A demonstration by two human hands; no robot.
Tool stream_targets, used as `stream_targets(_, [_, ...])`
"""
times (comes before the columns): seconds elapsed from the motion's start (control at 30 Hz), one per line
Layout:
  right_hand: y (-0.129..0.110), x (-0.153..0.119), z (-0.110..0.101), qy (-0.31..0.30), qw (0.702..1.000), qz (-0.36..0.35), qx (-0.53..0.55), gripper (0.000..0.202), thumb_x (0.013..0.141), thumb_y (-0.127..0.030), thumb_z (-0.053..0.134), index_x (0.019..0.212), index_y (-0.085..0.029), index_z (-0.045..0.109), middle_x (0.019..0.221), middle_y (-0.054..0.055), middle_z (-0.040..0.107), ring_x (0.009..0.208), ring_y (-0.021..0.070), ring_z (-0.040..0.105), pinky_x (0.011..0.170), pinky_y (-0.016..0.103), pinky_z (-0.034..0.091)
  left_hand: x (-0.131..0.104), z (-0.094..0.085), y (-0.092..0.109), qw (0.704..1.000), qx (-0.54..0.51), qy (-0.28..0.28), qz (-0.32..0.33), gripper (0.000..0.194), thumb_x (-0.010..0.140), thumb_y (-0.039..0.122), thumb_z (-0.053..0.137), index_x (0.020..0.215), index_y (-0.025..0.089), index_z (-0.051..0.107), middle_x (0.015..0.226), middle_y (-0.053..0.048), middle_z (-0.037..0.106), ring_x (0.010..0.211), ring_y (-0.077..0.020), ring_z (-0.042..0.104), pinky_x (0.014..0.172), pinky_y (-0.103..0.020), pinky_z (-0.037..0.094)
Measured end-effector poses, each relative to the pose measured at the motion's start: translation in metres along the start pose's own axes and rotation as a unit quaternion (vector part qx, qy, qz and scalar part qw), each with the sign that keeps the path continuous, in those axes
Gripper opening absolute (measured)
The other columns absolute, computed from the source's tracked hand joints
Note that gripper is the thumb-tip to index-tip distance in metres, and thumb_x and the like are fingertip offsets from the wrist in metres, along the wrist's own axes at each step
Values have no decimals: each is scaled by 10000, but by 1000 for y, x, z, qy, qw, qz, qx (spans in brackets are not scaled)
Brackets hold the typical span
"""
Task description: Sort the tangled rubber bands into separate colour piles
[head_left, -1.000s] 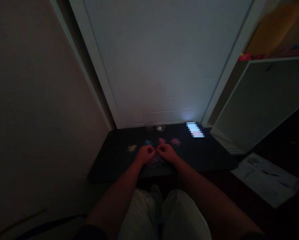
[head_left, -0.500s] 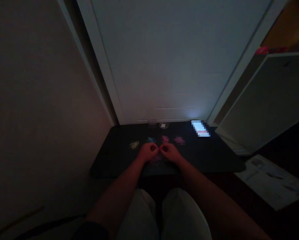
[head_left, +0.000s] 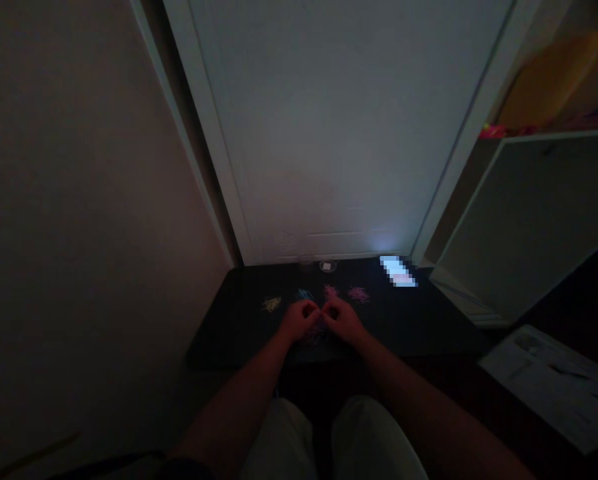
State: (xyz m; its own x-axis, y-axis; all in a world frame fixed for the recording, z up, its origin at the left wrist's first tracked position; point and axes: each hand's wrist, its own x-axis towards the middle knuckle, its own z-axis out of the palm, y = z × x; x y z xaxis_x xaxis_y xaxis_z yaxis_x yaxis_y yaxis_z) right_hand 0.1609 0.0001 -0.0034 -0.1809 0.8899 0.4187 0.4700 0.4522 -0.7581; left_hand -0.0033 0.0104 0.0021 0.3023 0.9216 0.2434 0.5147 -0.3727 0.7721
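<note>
My left hand and my right hand meet over the middle of the dark table. On both, thumb and fingers are pinched together, the tips nearly touching; what they hold, if anything, is too small and dark to make out. Below and between them lies a pile of thin purplish strands, partly covered by the hands. Just beyond sit a blue pile and a pink pile of similar thin pieces. A yellowish pile is to the left, a magenta pile to the right.
Along the table's back edge stand a clear cup and a small round dish with a white piece in it. A lit phone lies at the back right. A white door rises behind; a pale printed sheet lies at right.
The view has tilted and shifted slightly, so the table sits lower in the picture. Both hands stay pinched together over the same spot; the piles look unchanged.
</note>
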Motion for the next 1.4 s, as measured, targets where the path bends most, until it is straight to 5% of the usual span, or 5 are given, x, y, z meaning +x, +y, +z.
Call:
stream_targets(0.57, [11,-7,8,9,992,-64,-108,75,779,-135,526,728,-174,563,771,42,562,775,169,493,730,295,400,-1,-1,-3,993,72,-13,90,160,824,280,521,833,170,637,825,-41,616,770,-147,557,710,-257,436])
stream_targets(1.4, [-1,-7,2,14,989,-54,-137,54,762,-145,515,749,-177,556,780,53,553,792,182,482,740,298,383,0,-2,4,992,104,-2,77,172,867,279,423,816,162,538,799,-40,582,770,-157,532,740,-275,411])
